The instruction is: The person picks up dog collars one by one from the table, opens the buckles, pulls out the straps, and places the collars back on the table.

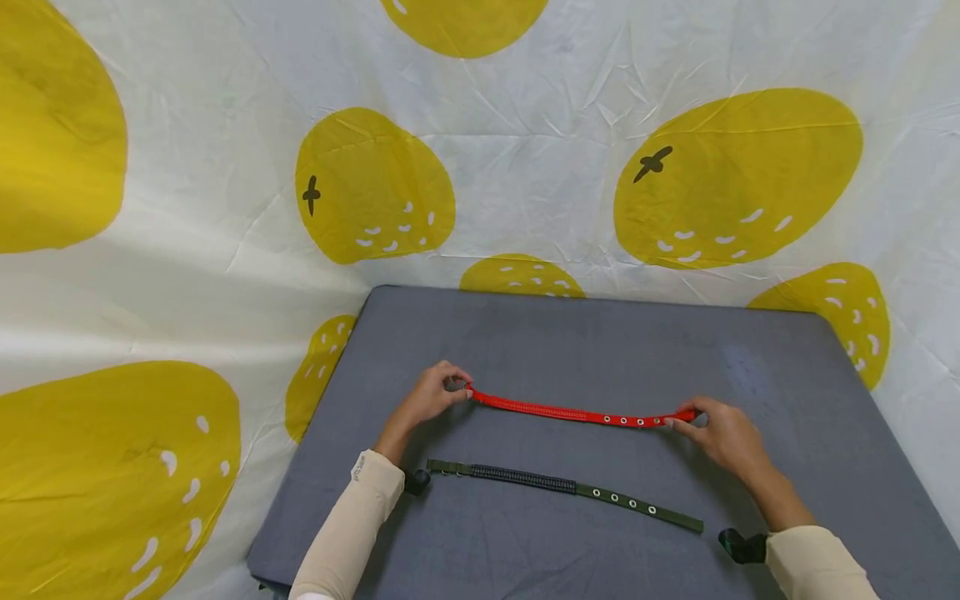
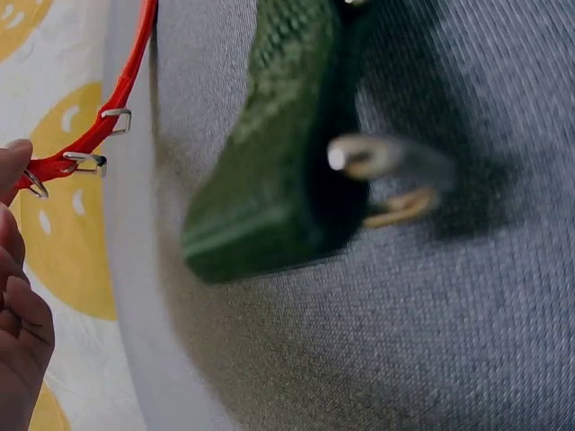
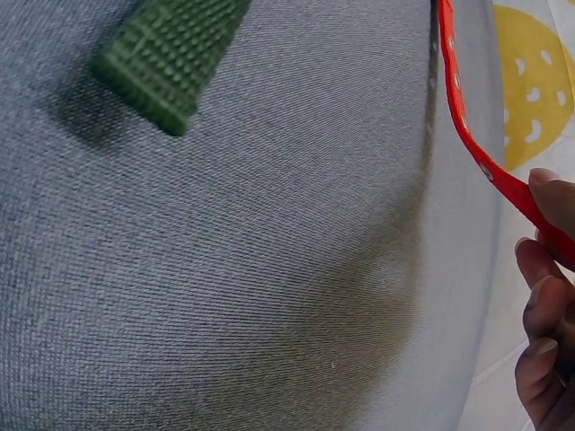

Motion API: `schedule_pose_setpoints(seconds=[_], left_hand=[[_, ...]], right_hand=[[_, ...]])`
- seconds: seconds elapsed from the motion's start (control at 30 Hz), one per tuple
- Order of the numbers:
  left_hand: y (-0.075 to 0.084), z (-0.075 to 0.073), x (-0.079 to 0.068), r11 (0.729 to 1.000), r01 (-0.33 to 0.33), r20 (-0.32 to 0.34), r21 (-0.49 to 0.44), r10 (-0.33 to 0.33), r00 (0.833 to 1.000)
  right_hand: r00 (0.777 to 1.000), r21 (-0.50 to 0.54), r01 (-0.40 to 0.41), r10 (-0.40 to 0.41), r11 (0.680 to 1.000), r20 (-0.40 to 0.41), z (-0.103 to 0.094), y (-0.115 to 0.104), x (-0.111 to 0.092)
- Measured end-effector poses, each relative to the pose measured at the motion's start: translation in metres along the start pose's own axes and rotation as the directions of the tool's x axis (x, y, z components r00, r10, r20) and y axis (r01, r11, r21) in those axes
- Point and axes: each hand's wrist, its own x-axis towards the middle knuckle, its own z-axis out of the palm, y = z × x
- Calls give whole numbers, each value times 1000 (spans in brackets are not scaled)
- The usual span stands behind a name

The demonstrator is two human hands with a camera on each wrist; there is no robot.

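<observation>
A red pet collar (image 1: pixel 551 411) stretches between my two hands above the grey tabletop, sagging slightly in the middle. My left hand (image 1: pixel 433 393) pinches its buckle end, where metal rings and a buckle (image 2: pixel 85 162) show in the left wrist view. At the other end, beyond a row of metal eyelets, my right hand (image 1: pixel 723 433) pinches the red tip between thumb and fingers. Nearer to me a dark green collar (image 1: pixel 525 479) of the same kind lies stretched out on the table, buckle end to the left and eyelets to the right.
The grey padded table (image 1: pixel 600 342) has rounded far corners. A white curtain (image 1: pixel 525 192) printed with yellow fruit hangs behind it and along the sides. Dark wrist devices (image 1: pixel 742 546) sit at both cuffs, close to the green collar's ends.
</observation>
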Motion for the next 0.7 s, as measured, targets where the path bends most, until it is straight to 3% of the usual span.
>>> schedule_pose_setpoints(seconds=[0.4, 0.7], left_hand=[[-7, -3, 1, 1000, 29, 53, -10, -28, 998], [-14, -2, 1, 996, 85, 62, 3, -85, 994]], right_hand=[[1000, -22, -12, 12, 1000, 18, 3, 4, -1], [1000, -36, 10, -10, 999, -7, 11, 10, -1]])
